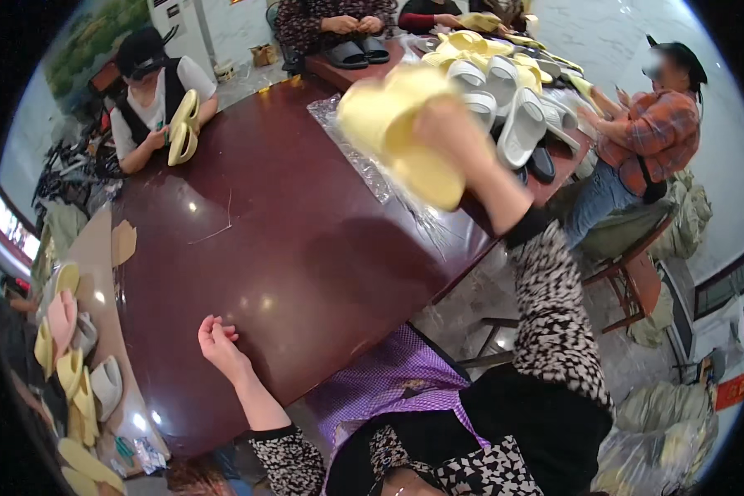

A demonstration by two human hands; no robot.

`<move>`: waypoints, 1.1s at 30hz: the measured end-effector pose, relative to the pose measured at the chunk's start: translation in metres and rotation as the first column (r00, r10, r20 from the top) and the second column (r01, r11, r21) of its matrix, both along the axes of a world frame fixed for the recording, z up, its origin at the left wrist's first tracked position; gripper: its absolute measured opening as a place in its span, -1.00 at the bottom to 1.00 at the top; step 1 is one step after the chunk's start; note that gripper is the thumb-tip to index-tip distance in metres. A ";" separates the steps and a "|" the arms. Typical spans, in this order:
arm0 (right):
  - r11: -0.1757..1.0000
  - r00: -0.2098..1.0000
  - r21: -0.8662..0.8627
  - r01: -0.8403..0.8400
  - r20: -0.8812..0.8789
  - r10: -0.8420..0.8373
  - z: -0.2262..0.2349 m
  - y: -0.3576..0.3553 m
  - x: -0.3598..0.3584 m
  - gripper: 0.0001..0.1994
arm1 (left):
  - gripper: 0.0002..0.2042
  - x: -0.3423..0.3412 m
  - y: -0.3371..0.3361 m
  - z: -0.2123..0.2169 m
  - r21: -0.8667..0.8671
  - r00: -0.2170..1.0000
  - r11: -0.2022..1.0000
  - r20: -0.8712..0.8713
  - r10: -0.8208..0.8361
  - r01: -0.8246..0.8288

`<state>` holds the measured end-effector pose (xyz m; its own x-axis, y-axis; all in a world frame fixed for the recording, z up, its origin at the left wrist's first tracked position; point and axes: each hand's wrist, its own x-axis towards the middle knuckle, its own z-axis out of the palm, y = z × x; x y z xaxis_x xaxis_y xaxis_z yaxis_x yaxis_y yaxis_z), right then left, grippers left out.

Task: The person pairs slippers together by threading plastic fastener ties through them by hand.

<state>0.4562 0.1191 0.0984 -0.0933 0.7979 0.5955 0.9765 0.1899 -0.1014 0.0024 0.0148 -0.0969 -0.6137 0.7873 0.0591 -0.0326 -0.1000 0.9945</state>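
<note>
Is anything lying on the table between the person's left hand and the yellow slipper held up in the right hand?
Nothing visible: the dark tabletop between the left hand and the yellow slipper in the right hand shows only bare wood.

A pale yellow foam slipper, motion-blurred, is raised above the dark red table's far edge, sole tilted toward the camera

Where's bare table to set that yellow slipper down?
Free: the dark tabletop between the left hand, the clear plastic sheet and the seated person with a yellow pair. Crowded: the far right end, heaped with slippers. The right hand holds the yellow slipper.
</note>
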 end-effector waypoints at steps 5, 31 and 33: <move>0.922 0.752 0.150 0.356 0.539 -0.378 0.141 0.062 0.221 -0.69 | -0.75 0.035 0.018 -0.003 -0.008 0.997 0.997 0.031 -0.071 0.072; 0.402 0.394 -0.134 -0.906 -0.613 0.684 -0.178 -0.112 -0.266 -0.91 | -0.85 -0.161 -0.069 -0.022 0.013 0.805 0.903 -0.447 0.390 -0.430; 0.404 0.390 -0.099 -0.910 -0.539 0.747 -0.185 -0.113 -0.270 -0.91 | -0.85 -0.148 -0.088 -0.027 0.000 0.775 0.905 -0.516 0.365 -0.426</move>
